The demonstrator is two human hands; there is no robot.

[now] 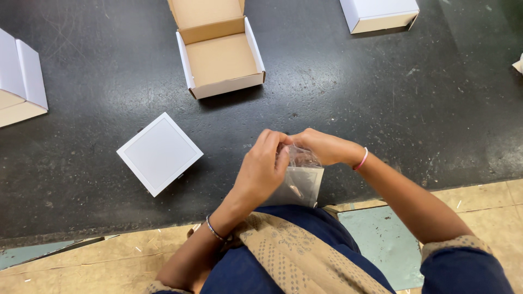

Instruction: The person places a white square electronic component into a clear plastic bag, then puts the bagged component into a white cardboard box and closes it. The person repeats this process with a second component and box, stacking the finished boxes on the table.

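Black and scuffed, the worktop [381,109] fills most of the frame, with tan floor along the bottom edge. At upper centre sits an open cardboard box [220,57], white outside, brown inside, lid flap thrown back. Another white box [379,13] pokes in at the upper right, and a third [19,81] at the far left edge. Left of centre, a flat white square panel [159,153] lies on the worktop, turned like a diamond, well apart from the hands.

Now the action, just below centre: both hands meet over a small clear plastic bag [301,182]. The left hand [261,171] has its fingers pinched together on the bag's top edge, and the right hand [321,146] is pinched on that same crumpled mouth from the other side. The bag hangs down from the two grips, its body below the fingertips, over the near edge of the worktop and close to the person's lap.

Looks a featherweight thing: thin, soft film, crinkly, likely slick between fingertips, easy to tear if yanked. Best held right where it is, at the mouth, one pinch per side. Something small shows faintly inside; what it is, I cannot tell.
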